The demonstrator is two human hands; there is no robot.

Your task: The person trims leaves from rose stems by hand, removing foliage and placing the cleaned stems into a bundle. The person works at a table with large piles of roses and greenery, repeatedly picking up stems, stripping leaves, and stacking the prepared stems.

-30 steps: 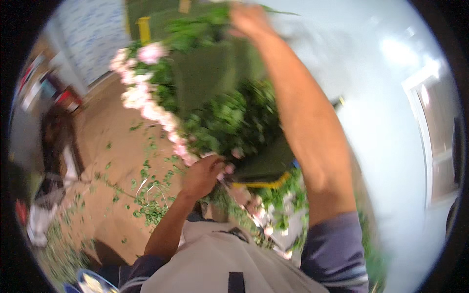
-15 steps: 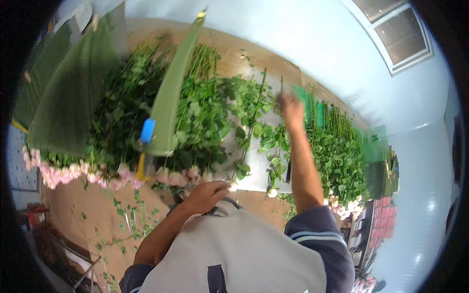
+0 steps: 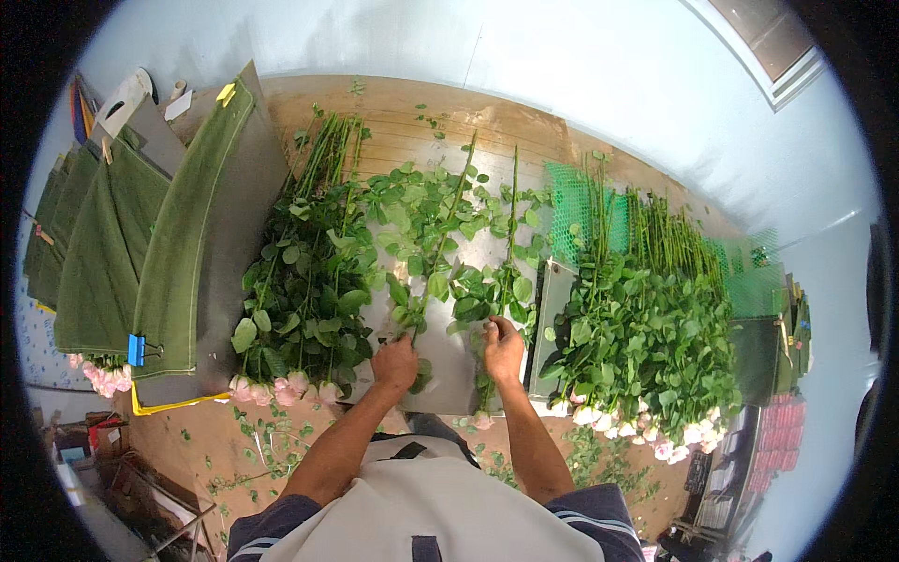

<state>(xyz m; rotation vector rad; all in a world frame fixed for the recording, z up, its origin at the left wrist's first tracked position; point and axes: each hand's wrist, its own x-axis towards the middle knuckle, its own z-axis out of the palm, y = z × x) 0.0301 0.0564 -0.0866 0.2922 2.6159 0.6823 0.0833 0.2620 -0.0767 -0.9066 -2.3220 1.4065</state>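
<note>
Two long leafy roses lie on the pale metal table (image 3: 375, 323) before me, stem ends pointing away. My left hand (image 3: 394, 363) is closed around the lower part of the left rose (image 3: 454, 206); its bloom is hidden. My right hand (image 3: 504, 348) pinches the right rose (image 3: 512, 215) among its leaves, and a pale pink bloom (image 3: 482, 421) shows below, at the table's near edge. To the left lies a pile of pink roses (image 3: 304, 253). On the right, a larger pile of pale roses (image 3: 646, 328) lies by green netting (image 3: 565, 211).
Upright panels draped in green cloth (image 3: 192, 234) stand at the left, one with a blue binder clip (image 3: 138, 350). A raised metal edge (image 3: 554, 323) borders the right pile. Fallen leaves litter the brown floor (image 3: 169, 431). A pale wall (image 3: 393, 42) rises behind the table.
My right hand has come back from the far stem ends to the near side. My left hand now grips a rose. The cloth-draped panel has swung left, and my view has shifted.
</note>
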